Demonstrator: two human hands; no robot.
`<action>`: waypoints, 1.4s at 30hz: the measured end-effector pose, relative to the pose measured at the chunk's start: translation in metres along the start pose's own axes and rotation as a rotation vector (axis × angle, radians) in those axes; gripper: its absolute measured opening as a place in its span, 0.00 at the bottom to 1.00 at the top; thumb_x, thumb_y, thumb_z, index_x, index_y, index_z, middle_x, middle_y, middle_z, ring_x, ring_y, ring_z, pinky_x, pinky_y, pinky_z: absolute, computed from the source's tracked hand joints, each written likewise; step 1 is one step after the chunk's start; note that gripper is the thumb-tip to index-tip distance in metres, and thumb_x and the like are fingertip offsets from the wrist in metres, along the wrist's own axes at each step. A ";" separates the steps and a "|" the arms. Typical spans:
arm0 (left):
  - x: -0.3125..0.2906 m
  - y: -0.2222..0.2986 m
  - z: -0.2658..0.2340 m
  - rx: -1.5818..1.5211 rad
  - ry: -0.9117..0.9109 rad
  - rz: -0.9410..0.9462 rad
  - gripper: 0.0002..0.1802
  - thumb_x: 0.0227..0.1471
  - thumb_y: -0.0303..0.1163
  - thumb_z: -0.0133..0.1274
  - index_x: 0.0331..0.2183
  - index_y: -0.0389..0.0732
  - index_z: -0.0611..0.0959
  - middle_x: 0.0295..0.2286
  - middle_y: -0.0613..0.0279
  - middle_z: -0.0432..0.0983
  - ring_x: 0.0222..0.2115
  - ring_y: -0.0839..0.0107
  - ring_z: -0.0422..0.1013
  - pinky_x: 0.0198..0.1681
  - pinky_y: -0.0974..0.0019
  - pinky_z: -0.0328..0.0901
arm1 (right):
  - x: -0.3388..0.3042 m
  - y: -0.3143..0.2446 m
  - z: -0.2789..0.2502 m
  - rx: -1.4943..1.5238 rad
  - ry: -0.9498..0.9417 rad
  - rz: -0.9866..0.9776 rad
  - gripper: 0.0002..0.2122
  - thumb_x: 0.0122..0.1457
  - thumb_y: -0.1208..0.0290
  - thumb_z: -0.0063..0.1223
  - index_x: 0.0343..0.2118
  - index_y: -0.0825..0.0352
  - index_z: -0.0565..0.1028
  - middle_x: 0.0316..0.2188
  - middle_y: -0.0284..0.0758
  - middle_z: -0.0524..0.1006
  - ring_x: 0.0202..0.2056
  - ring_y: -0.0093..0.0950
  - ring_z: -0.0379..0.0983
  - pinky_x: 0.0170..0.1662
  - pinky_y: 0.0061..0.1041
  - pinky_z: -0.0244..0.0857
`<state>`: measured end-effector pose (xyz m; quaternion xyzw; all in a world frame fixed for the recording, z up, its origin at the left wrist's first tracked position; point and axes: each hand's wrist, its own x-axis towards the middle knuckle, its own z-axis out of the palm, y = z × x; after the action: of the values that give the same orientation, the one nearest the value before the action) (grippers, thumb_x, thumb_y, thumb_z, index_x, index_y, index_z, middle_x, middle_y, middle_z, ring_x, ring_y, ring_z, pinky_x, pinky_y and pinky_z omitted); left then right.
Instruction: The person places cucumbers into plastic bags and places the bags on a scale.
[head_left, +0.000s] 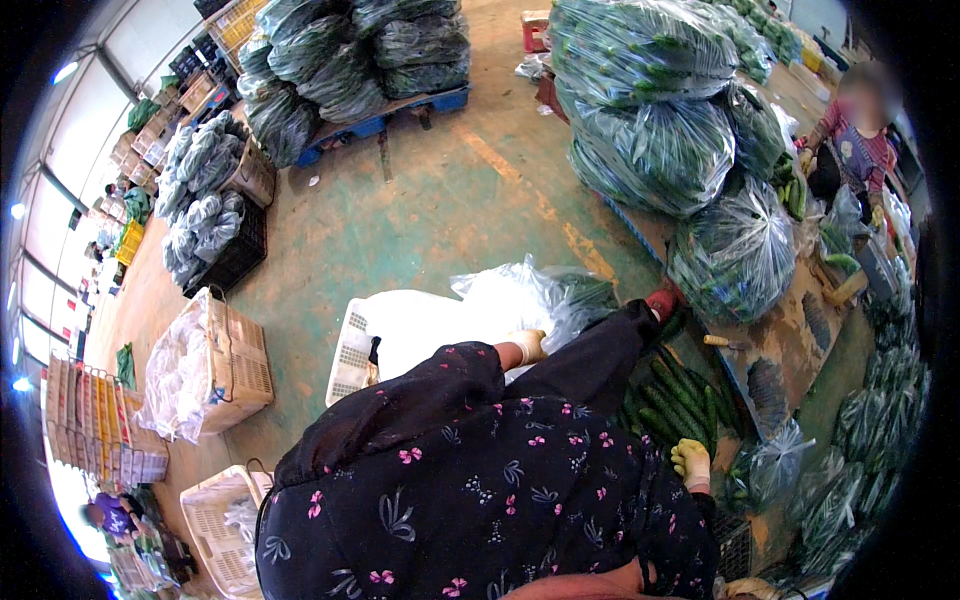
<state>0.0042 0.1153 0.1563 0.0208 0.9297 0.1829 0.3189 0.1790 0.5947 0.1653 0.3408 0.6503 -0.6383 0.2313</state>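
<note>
My left hand [529,345], in a pale yellow glove, is closed at the near edge of a clear plastic bag [520,292]. The bag's right end holds something dark green. Lower right, my right hand [691,459], also gloved, has its fingers curled beside a pile of long green cucumbers [672,402]. Whatever it may hold cannot be made out. The cucumbers lie by my outstretched leg, partly hidden by my dark flowered clothing. A pale plastic crate [348,352] with white sheeting [405,325] stands left of my left hand.
Large bags of cucumbers [650,150] are stacked on a low platform at right, where a knife-like tool with a wooden handle [722,343] lies. Another person [860,130] works behind them. Crates [240,365] stand left; bagged produce [365,55] fills a blue pallet [400,108] ahead.
</note>
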 end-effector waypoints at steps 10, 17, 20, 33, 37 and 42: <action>0.007 -0.017 0.017 -0.100 0.071 0.044 0.36 0.41 0.45 0.57 0.52 0.40 0.74 0.44 0.46 0.75 0.46 0.52 0.72 0.49 0.57 0.65 | 0.009 -0.003 -0.004 0.009 -0.097 0.001 0.05 0.56 0.74 0.47 0.25 0.58 0.68 0.21 0.28 0.70 0.16 0.16 0.60 0.14 0.16 0.48; 0.010 -0.004 0.011 -0.083 0.045 -0.018 0.34 0.40 0.45 0.58 0.50 0.41 0.75 0.46 0.48 0.74 0.48 0.53 0.71 0.50 0.56 0.65 | 0.024 0.014 -0.020 0.000 -0.086 -0.044 0.03 0.55 0.73 0.49 0.32 0.58 0.72 0.23 0.29 0.73 0.16 0.16 0.63 0.14 0.17 0.51; 0.005 -0.001 0.007 -0.092 0.045 -0.003 0.34 0.40 0.45 0.58 0.50 0.41 0.75 0.46 0.48 0.74 0.48 0.53 0.70 0.50 0.56 0.65 | 0.021 0.016 -0.018 0.023 -0.058 -0.056 0.04 0.56 0.72 0.49 0.34 0.60 0.72 0.23 0.29 0.73 0.17 0.17 0.63 0.14 0.17 0.51; -0.009 -0.004 -0.010 -0.030 0.135 -0.007 0.35 0.43 0.47 0.57 0.52 0.44 0.73 0.46 0.51 0.74 0.48 0.56 0.70 0.50 0.58 0.65 | 0.021 0.010 -0.009 -0.036 0.010 -0.009 0.09 0.56 0.72 0.51 0.40 0.61 0.74 0.25 0.31 0.76 0.20 0.18 0.69 0.17 0.17 0.57; -0.014 0.001 -0.017 -0.035 0.200 -0.038 0.32 0.43 0.46 0.57 0.50 0.43 0.75 0.44 0.50 0.75 0.46 0.56 0.72 0.48 0.57 0.66 | 0.009 0.001 -0.001 -0.078 0.035 -0.021 0.09 0.58 0.69 0.51 0.41 0.63 0.74 0.27 0.31 0.77 0.20 0.17 0.69 0.18 0.15 0.59; -0.022 0.013 -0.017 0.028 0.309 -0.035 0.35 0.43 0.46 0.59 0.52 0.43 0.70 0.43 0.48 0.73 0.45 0.52 0.71 0.46 0.53 0.66 | 0.008 0.006 -0.008 -0.088 0.054 -0.029 0.11 0.59 0.69 0.51 0.44 0.63 0.73 0.28 0.31 0.77 0.21 0.17 0.69 0.19 0.15 0.60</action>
<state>0.0105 0.1181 0.1860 -0.0195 0.9704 0.1651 0.1751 0.1788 0.6034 0.1560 0.3379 0.6886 -0.6030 0.2192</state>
